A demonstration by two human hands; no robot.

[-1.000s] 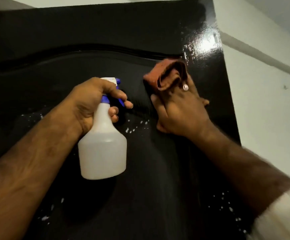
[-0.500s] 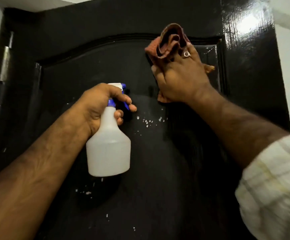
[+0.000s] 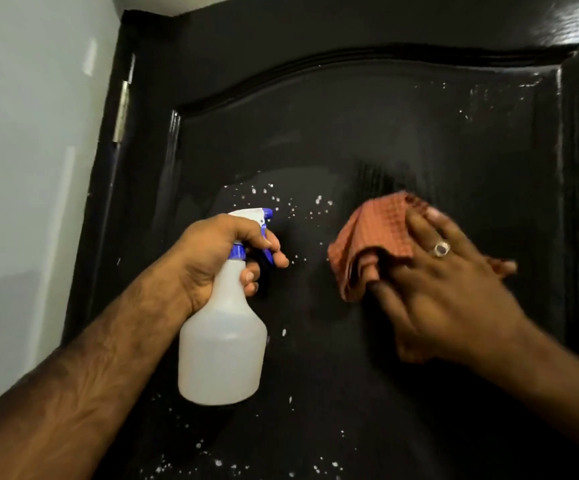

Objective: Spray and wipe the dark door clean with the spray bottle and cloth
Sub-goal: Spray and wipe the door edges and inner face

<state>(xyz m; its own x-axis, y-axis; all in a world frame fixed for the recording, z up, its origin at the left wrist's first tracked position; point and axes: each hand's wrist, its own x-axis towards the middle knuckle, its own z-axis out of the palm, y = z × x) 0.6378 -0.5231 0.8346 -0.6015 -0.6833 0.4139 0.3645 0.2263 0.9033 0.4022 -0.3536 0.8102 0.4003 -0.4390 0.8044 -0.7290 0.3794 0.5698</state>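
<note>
Spray bottles: one (image 3: 224, 327), gripped in the left hand (image 3: 212, 258)
Cloths: one (image 3: 374, 244), under the right hand (image 3: 444, 289)
Rings: one (image 3: 441, 249), on that hand
Doors: one (image 3: 350, 133)
Hinges: one (image 3: 122, 110)

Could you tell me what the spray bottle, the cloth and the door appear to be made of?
Spray bottle: translucent white plastic, matte, with a blue-and-white trigger head. Cloth: soft woven fabric, rust-orange, with a waffle-like grid and folds. Door: glossy black painted panel, probably wood; glare shows at its upper right.
</note>
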